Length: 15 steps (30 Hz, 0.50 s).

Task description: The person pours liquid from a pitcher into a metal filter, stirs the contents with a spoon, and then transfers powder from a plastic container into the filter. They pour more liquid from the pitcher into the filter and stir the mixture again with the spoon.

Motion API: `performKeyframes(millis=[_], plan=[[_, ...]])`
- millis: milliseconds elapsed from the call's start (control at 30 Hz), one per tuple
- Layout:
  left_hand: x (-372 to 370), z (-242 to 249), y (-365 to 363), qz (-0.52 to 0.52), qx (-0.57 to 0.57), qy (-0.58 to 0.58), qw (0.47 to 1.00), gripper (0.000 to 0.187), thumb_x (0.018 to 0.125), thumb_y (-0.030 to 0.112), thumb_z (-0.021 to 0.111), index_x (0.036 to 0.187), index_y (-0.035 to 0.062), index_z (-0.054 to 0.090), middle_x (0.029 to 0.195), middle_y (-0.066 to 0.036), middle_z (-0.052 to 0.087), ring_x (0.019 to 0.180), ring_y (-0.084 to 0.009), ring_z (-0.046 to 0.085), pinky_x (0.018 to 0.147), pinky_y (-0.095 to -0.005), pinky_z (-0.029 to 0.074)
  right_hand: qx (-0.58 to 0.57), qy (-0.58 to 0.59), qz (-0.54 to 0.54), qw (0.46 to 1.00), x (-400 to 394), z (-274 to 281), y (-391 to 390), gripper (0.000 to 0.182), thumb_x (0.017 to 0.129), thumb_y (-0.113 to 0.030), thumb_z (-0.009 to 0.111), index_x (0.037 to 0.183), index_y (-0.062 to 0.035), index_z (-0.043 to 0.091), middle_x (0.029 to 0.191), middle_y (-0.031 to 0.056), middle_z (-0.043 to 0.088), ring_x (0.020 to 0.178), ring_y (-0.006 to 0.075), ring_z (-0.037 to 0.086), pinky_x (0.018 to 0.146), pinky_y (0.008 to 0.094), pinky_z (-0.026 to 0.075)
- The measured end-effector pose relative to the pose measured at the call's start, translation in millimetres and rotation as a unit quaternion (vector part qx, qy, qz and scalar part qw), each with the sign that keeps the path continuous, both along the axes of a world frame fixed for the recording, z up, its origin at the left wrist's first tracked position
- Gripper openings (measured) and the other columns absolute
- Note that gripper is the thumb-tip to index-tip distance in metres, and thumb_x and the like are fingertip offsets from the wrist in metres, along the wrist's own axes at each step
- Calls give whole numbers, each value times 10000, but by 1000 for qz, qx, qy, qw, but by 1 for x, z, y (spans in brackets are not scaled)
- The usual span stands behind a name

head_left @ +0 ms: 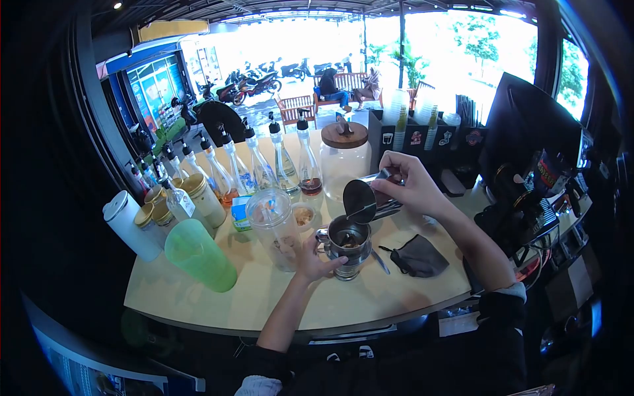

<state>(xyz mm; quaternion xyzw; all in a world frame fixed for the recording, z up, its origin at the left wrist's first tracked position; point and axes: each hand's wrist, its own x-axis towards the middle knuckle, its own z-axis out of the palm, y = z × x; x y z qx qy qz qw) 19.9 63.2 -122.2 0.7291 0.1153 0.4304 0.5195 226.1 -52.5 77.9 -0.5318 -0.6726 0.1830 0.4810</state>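
My left hand [314,259] grips the side of a small glass and metal press pot [349,245] that stands on the pale counter [264,297], with dark grounds inside it. My right hand [406,185] holds a tilted metal tin [370,196] just above the pot, its round open end facing the pot and me. A thin spoon or stick [380,261] lies on the counter beside the pot.
A clear plastic jar [274,228] and a tilted green cup [198,254] stand left of the pot. A row of pump syrup bottles [264,162] and a wood-lidded glass jar [344,158] line the back. A dark cloth [419,257] lies right; a monitor [528,125] stands far right.
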Motion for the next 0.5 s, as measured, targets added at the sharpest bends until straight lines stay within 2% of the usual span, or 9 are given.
performKeyframes(millis=[167, 233, 467, 500], plan=[[-1, -1, 0, -3, -1, -1, 1000, 772, 609, 233, 871, 1260, 18, 516, 1147, -89, 632, 1082, -183, 600, 977, -338, 445, 15, -11, -8, 1000, -2, 1, 0, 238, 853, -96, 686, 805, -48, 458, 710, -41, 479, 665, -13, 508, 553, 168, 402], [1, -2, 1, 2, 4, -2, 1000, 774, 609, 233, 872, 1261, 17, 515, 1150, -89, 631, 1087, -183, 599, 981, -339, 443, 27, 26, -19, 999, -3, -2, 0, 223, 826, -79, 697, 784, -33, 482, 660, -65, 394, 601, 1, 339, 501, 206, 279], [2, -2, -2, -11, -22, -5, 1000, 784, 623, 224, 865, 1281, 19, 492, 1158, -89, 626, 1099, -183, 593, 990, -342, 438, 28, 38, -33, 998, -7, 3, -9, 205, 830, -70, 686, 784, -27, 491, 665, -58, 425, 609, -1, 375, 516, 200, 303], [3, -1, -2, -23, -33, -20, 999, 786, 625, 218, 864, 1285, 21, 485, 1160, -87, 624, 1100, -182, 592, 991, -340, 436, 10, 73, -22, 997, -11, 7, -13, 212, 840, -59, 683, 797, -33, 477, 706, -47, 454, 660, -7, 425, 561, 184, 361]])
